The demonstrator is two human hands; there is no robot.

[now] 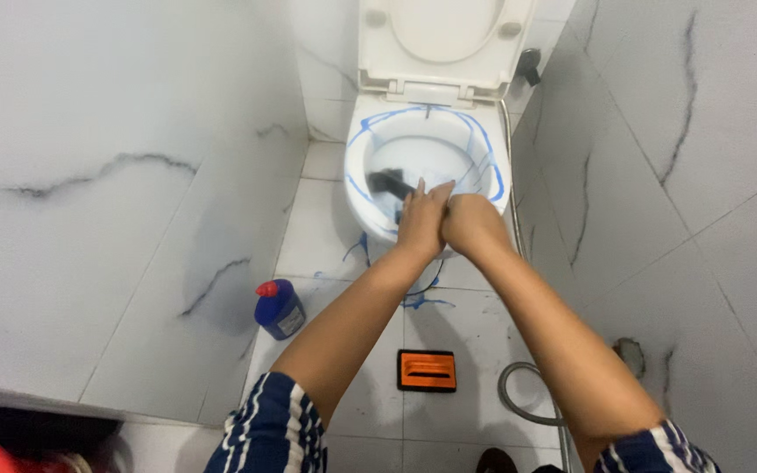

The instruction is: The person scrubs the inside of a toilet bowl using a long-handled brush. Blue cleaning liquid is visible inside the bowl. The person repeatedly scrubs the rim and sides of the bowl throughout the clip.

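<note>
At lower left a blue bottle (279, 308) stands on the floor; an orange-and-black brush block (427, 370) lies at lower centre. The left hand (421, 219) and right hand (469, 221), pressed together with fingers clenched around a black brush (389, 184), work inside the toilet bowl (357, 166) at upper centre. Blue cleaner streaks remain on the rim, so the scrubbing looks partly done. Walls crowd both sides; a hose (519, 398) loops at lower right.

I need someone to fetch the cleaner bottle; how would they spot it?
Start at the white toilet bowl, then look down its left side to the tiled floor. The small blue plastic bottle stands there upright, the only thing with a red cap.
</note>
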